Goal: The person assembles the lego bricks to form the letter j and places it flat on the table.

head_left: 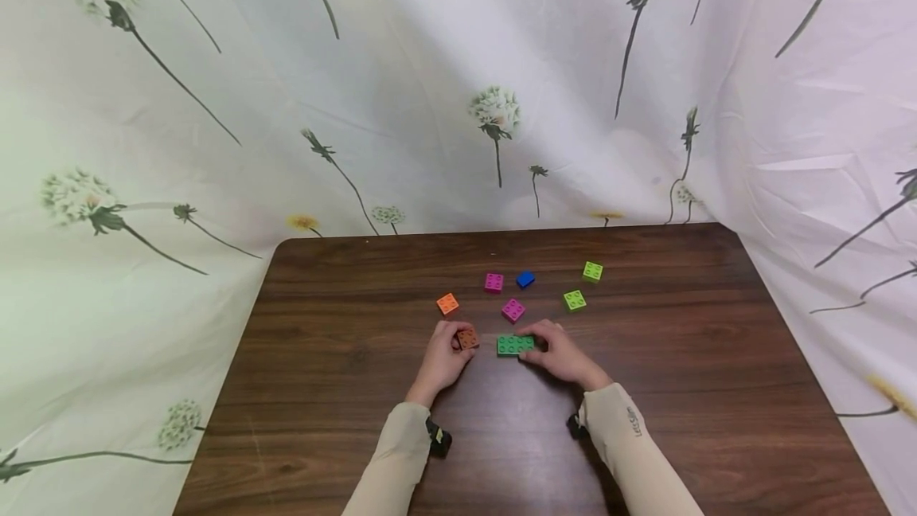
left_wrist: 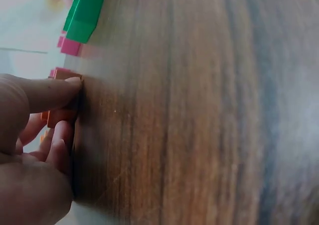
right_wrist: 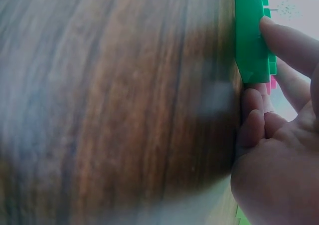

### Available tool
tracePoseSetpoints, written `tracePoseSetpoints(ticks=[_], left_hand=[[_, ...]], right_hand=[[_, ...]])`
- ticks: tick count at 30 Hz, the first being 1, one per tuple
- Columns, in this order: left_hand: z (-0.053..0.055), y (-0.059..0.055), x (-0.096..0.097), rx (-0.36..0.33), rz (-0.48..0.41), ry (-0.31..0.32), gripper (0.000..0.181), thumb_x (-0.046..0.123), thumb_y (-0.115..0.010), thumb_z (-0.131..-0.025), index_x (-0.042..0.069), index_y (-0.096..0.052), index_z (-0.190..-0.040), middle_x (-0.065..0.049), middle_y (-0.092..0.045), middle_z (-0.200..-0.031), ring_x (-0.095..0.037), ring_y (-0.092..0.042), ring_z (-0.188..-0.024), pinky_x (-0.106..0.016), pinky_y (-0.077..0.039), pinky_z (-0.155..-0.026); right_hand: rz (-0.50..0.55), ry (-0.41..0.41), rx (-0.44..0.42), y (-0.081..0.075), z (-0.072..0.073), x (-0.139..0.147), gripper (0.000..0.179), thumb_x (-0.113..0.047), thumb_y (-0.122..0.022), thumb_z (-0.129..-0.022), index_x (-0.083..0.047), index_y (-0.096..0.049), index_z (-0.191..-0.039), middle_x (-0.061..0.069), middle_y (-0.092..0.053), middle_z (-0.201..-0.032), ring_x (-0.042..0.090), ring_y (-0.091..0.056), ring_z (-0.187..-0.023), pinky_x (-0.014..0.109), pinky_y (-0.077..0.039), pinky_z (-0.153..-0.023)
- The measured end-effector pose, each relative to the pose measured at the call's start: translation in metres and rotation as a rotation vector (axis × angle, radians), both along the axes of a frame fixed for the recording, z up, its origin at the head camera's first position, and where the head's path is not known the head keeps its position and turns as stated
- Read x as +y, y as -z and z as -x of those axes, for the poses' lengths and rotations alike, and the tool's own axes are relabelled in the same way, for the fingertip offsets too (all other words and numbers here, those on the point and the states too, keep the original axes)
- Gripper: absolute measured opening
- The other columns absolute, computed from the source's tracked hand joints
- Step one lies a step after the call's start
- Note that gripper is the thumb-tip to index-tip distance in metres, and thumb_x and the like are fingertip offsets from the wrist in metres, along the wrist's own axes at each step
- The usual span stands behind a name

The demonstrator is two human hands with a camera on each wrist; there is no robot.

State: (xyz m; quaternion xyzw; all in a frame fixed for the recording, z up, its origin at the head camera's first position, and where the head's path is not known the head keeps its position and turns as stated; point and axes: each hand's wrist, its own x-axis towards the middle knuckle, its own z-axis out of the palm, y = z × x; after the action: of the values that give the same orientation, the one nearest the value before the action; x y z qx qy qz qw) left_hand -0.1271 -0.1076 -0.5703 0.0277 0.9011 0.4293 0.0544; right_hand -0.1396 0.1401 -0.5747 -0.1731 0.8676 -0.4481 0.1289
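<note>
My left hand grips a small brown building brick with studs on top, thumb and fingers around it. Up close in the left wrist view, the brown brick is held low by the tabletop, partly covered by the thumb. To its right, my right hand pinches the right end of a long green brick with two rows of studs. In the right wrist view the thumb presses against the side of the green brick. A short gap separates the two bricks.
Beyond the hands lie an orange brick, two magenta bricks and a blue brick. Two lime bricks are farther right. All are on a dark wooden table, with a flower-printed cloth hanging behind it.
</note>
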Motion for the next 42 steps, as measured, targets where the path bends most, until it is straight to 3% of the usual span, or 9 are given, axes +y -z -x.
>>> tracePoseSetpoints(ticks=[9,18,23,36,42], left_hand=[[-0.003,0.001,-0.002,-0.057,-0.050,-0.035,0.037,0.008,-0.074,-0.083,0.006,-0.061,-0.118,-0.007,-0.050,-0.101,-0.017,-0.046,-0.086,-0.028,-0.037,-0.074],[-0.006,0.002,-0.002,-0.081,-0.090,0.036,0.036,0.012,-0.072,-0.086,0.010,-0.059,-0.120,-0.007,-0.054,-0.106,-0.019,-0.047,-0.095,-0.032,-0.039,-0.081],[-0.008,0.002,-0.002,-0.099,-0.113,0.029,0.036,0.016,-0.071,-0.087,0.014,-0.059,-0.120,-0.005,-0.054,-0.106,-0.019,-0.044,-0.097,-0.032,-0.037,-0.082],[-0.010,0.004,0.002,-0.052,-0.104,-0.022,0.038,0.017,-0.073,-0.086,0.013,-0.061,-0.121,-0.004,-0.056,-0.104,-0.018,-0.044,-0.095,-0.033,-0.034,-0.081],[-0.011,0.000,0.008,-0.071,-0.066,-0.013,0.039,0.020,-0.073,-0.086,0.014,-0.062,-0.123,-0.003,-0.056,-0.105,-0.017,-0.046,-0.096,-0.038,-0.029,-0.086]], right_hand=[[-0.002,0.001,-0.021,-0.001,-0.001,-0.001,0.034,-0.019,-0.073,-0.084,-0.014,-0.067,-0.117,0.005,-0.063,-0.110,0.017,-0.047,-0.095,0.032,-0.036,-0.083],[-0.016,0.016,-0.034,0.002,0.000,0.000,0.034,-0.018,-0.073,-0.085,-0.016,-0.067,-0.118,0.002,-0.062,-0.109,0.016,-0.046,-0.095,0.034,-0.037,-0.084],[0.001,0.002,-0.011,0.002,-0.001,0.000,0.034,-0.019,-0.073,-0.085,-0.014,-0.067,-0.118,0.003,-0.063,-0.110,0.018,-0.048,-0.098,0.035,-0.037,-0.085],[0.010,-0.004,0.025,0.001,-0.002,-0.001,0.034,-0.019,-0.073,-0.085,-0.013,-0.067,-0.117,0.005,-0.064,-0.111,0.020,-0.050,-0.103,0.035,-0.037,-0.088],[0.016,-0.007,0.042,0.002,-0.001,-0.001,0.034,-0.017,-0.074,-0.084,-0.011,-0.067,-0.116,0.005,-0.065,-0.110,0.019,-0.051,-0.102,0.035,-0.036,-0.089]])
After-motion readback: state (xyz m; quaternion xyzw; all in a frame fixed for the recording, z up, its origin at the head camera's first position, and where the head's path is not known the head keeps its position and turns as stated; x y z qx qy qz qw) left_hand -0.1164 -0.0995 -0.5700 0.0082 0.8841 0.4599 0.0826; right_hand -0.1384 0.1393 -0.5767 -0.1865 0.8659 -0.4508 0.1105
